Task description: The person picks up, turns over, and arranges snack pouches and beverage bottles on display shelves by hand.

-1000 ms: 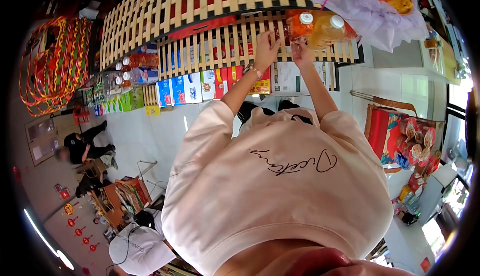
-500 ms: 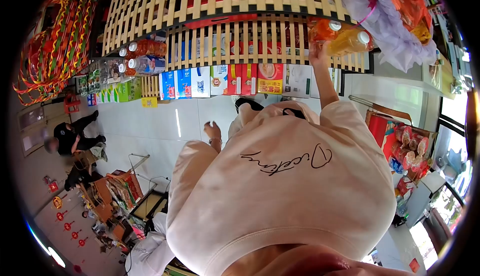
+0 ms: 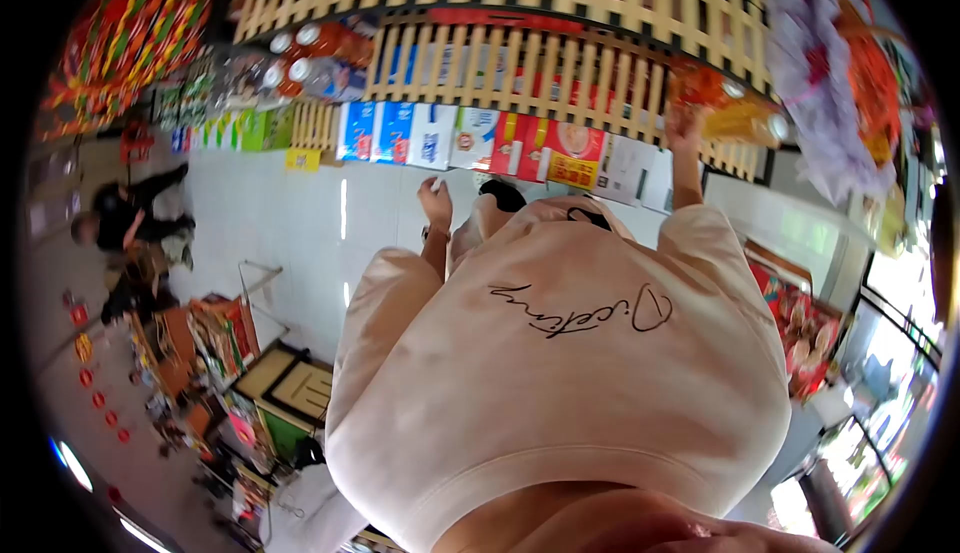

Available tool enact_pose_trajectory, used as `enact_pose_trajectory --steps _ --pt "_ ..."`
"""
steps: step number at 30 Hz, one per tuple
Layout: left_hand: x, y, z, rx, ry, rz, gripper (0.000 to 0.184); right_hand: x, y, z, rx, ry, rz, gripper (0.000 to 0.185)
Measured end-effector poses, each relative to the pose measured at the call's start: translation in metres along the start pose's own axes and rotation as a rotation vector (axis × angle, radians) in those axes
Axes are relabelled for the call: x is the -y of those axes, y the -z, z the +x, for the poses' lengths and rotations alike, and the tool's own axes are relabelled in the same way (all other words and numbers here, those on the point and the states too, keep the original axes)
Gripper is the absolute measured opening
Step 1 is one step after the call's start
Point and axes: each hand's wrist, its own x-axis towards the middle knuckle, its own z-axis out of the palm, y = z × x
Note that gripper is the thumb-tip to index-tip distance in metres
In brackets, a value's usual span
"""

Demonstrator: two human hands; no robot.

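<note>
My right hand (image 3: 684, 125) reaches up to the slatted wooden shelf, its fingers closed at the lower end of a bottle of orange drink (image 3: 700, 85). Beside that bottle lies a bottle of yellow drink (image 3: 742, 123) with a pale cap. The fingertips are partly hidden by blur and by the bottle. Away from the shelf, my left hand (image 3: 435, 203) hangs over the floor, loosely curled with a gap between thumb and fingers. I see nothing clearly held in it. Colourful cartons (image 3: 520, 143) stand in a row just ahead of it.
Wooden slatted shelves (image 3: 470, 63) run across in front of me, with more bottles (image 3: 330, 58) at their left. Pale gauzy wrapping (image 3: 800, 73) hangs at the right end. A person in black (image 3: 140, 213) is far left. Red packages (image 3: 795, 323) stand behind on the right.
The view has shifted, moving the shelf and bottles rightward. My left hand has risen toward the cartons, and its fingers look more curled. My right hand stays at the orange drink bottle.
</note>
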Motion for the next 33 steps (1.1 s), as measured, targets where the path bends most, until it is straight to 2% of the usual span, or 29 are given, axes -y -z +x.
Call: enact_pose_trajectory --steps 1,3,5,7,9,11,13,14,15,17,19,20,21,23,25,27,30,33 --pt "-0.013 0.005 0.015 -0.022 0.062 -0.104 0.027 0.002 0.006 0.002 0.069 -0.043 -0.011 0.041" --pt "-0.064 0.033 0.045 -0.089 -0.154 -0.104 0.025 -0.002 0.029 0.014 0.053 -0.143 0.007 0.040" --pt "-0.092 0.055 0.086 -0.147 -0.301 -0.150 0.022 -0.028 -0.002 -0.001 -0.300 -0.024 -0.005 0.041" --pt "-0.149 0.090 0.125 -0.165 -0.520 0.022 0.022 -0.053 -0.001 -0.001 0.481 -0.225 0.120 0.031" --pt "-0.204 0.115 0.164 -0.301 -0.756 0.129 0.023 -0.099 -0.085 -0.062 -0.089 -0.138 0.055 0.027" --pt "-0.239 0.131 0.204 -0.359 -0.828 0.266 0.025 -0.139 -0.117 -0.081 -0.117 -0.271 -0.020 0.015" --pt "-0.257 0.133 0.251 -0.441 -0.859 0.468 0.030 -0.183 -0.133 -0.097 0.071 -0.430 -0.015 0.010" --pt "-0.256 0.131 0.276 -0.465 -0.831 0.606 0.030 -0.212 -0.118 -0.086 0.399 -0.609 0.077 0.013" --pt "-0.256 0.129 0.297 -0.400 -0.734 0.880 0.027 -0.239 -0.105 -0.074 0.728 -0.782 0.167 0.019" --pt "-0.229 0.109 0.341 -0.250 -0.518 0.997 0.028 -0.262 -0.152 -0.122 0.212 -0.665 -0.260 0.030" --pt "-0.231 0.100 0.337 -0.263 -0.358 0.944 0.032 -0.279 -0.168 -0.140 0.257 -0.720 -0.366 0.035" --pt "-0.236 0.101 0.331 -0.374 -0.442 1.051 0.032 -0.283 -0.170 -0.147 0.272 -0.747 -0.417 0.038" --pt "-0.239 0.105 0.324 -0.358 -0.595 1.044 0.031 -0.285 -0.171 -0.153 0.295 -0.765 -0.454 0.039" --pt "-0.245 0.106 0.317 -0.127 -0.745 0.906 0.027 -0.290 -0.171 -0.161 0.351 -0.807 -0.526 0.040" --pt "-0.243 0.092 0.306 0.051 -0.602 0.630 0.024 -0.292 -0.168 -0.164 0.354 -0.812 -0.587 0.041" --pt "-0.245 0.077 0.278 -0.064 -0.789 0.484 0.027 -0.286 -0.171 -0.167 0.353 -0.783 -0.603 0.041" --pt "-0.263 0.069 0.239 -0.009 -0.785 0.369 0.024 -0.276 -0.175 -0.165 0.317 -0.763 -0.462 0.042" --pt "-0.298 0.075 0.189 0.150 -0.665 0.195 0.025 -0.263 -0.165 -0.161 0.243 -0.710 -0.349 0.041"
